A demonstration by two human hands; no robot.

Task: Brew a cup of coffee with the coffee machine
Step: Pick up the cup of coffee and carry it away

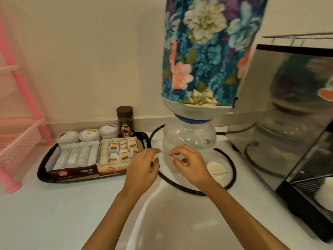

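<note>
The steel coffee machine stands at the right edge, with a white cup on its black drip grille. A paper cup with a thin stick across it sits on the counter beside a clear water jar. My left hand hovers in front of the jar with fingers loosely extended, holding nothing. Just right of it, my right hand hangs with fingers loosely curled, also holding nothing, close to the jar and the paper cup. A coffee jar stands behind the tray.
A black tray at the left holds boxes of tea bags and sachets, with three white tubs behind. A flower-covered water bottle sits upside down on the clear jar. Black hose loops around it. A pink rack stands far left.
</note>
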